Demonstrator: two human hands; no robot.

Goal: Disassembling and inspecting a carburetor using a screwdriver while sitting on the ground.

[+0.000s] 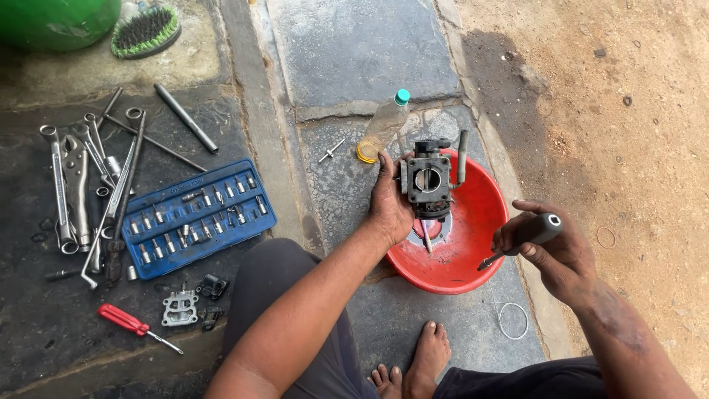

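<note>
Over the red basin (pixel 480 214), the left hand (pixel 388 203) grips a carburetor (pixel 428 181), the right hand (pixel 554 247) clasps a screwdriver (pixel 524 236); bottle (pixel 382 125) behind, blue socket tray (pixel 196 218) and wrenches (pixel 81 185) left.

**Packages and containers on the ground**

We list two items. First, a blue plastic case (pixel 198 219), flat, rectangular and lying open on the dark mat to our left, with rows of small metal bits standing in its slots; a faint pale marking runs along its upper edge. Second, a clear plastic bottle (pixel 382 127) with a teal cap, lying tilted on the stone slab just beyond the red basin (pixel 473 251), a little yellowish liquid inside. We see no labels, signs or screens.
</note>
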